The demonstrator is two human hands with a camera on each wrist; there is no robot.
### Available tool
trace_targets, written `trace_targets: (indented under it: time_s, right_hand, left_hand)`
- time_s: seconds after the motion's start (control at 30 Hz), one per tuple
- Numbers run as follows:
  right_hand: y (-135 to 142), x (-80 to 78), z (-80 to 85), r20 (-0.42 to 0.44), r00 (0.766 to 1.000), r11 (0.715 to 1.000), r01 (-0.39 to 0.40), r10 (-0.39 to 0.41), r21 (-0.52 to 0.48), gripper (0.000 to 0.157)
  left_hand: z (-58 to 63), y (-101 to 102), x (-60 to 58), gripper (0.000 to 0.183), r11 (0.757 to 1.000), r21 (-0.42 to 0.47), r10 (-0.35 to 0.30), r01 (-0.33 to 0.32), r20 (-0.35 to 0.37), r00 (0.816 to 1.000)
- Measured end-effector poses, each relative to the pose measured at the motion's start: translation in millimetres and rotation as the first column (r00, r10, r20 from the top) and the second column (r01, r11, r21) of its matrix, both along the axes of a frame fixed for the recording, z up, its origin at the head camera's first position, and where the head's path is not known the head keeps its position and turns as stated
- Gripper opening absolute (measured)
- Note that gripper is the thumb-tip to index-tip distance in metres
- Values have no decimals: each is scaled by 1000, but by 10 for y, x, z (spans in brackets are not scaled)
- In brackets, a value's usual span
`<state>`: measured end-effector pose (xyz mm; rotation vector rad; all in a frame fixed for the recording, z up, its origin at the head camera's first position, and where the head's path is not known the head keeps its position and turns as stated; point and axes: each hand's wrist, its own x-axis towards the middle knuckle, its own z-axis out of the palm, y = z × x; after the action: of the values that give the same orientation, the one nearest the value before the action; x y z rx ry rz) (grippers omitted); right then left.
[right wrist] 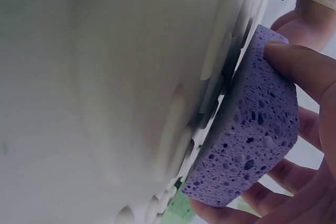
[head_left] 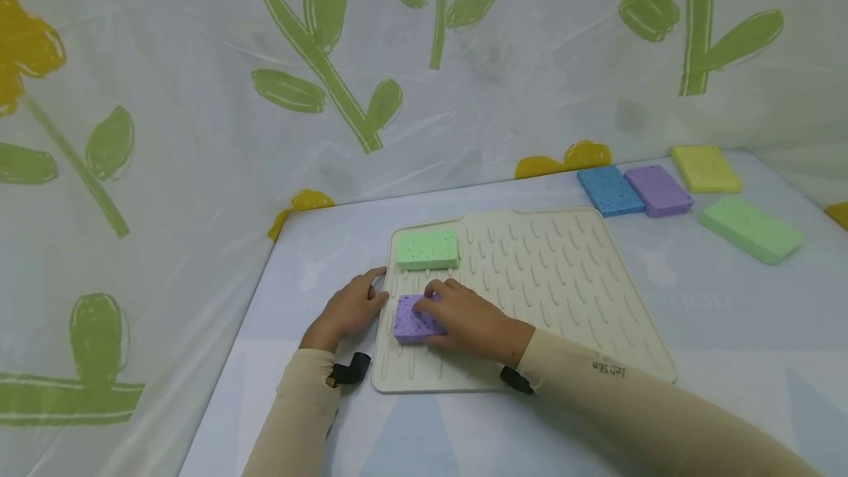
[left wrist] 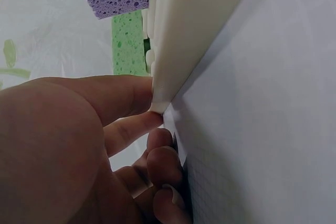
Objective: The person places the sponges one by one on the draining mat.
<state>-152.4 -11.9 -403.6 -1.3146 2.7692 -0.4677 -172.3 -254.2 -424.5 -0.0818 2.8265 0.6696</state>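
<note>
A beige ridged drying mat [head_left: 556, 278] lies on the table. Its left part bears a green sponge [head_left: 428, 249], with a purple sponge [head_left: 417, 319] nearer to me. My right hand [head_left: 473, 319] grips that purple sponge, thumb on one edge and fingers on the opposite one, as the right wrist view shows. The sponge [right wrist: 247, 124] sits very close to the mat's ridges; whether it fully rests on them I cannot tell. My left hand [head_left: 351, 309] is at the mat's left edge. In the left wrist view, its thumb and a finger touch the mat's rim [left wrist: 184, 30].
Beyond the mat's far right corner lie a blue sponge [head_left: 611, 191], another purple sponge [head_left: 659, 190], a yellow sponge [head_left: 706, 169] and another green sponge [head_left: 751, 230]. A flower-printed sheet [head_left: 530, 57] hangs behind the table and along its left side.
</note>
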Motion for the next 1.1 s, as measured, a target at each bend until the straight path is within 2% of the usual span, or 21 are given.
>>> trace_targets:
  time_s: [0.33,0.67,0.83,1.0,1.1]
  right_hand:
    - [22,5,34,-40,999,999,-33,34,37,47]
    - [81,22,56,-62,996,994,-64,70,87,51]
    - [146,-9,54,-71,994,993,-83,89,79,50]
    - [238,-65,61,-21,998,998,-52,52,37,51]
    - [307,-123,105,18,1000,999,13,-14,30,53]
  left_hand:
    - [23,5,4,57,1000,10,21,-21,8,1000]
    - [24,13,7,57,1000,10,3,-3,0,1000]
    - [13,18,-2,57,1000,16,-3,3,-3,1000]
    - [-2,5,-5,57,1000,10,-6,6,2,1000]
    - [-1,0,-8,57,1000,10,3,-3,-1,1000]
